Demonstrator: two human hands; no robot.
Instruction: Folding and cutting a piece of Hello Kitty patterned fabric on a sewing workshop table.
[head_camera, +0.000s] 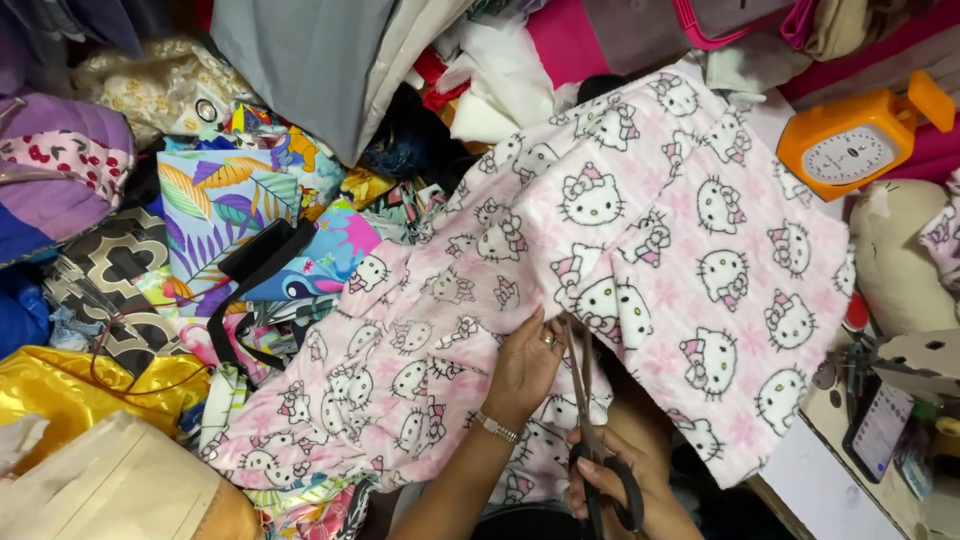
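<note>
Left hand (522, 368) fingers press flat on pink cat-print fabric (640, 250); right hand (612, 478) fingers grip scissors (590, 430) cutting alongside

sewing workshop: heaped fabrics (240, 190), scissors (590, 430)

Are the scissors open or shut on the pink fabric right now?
Cannot tell. The scissors point up into the pink cat-print fabric, held by the right hand; the blades look close together.
</note>
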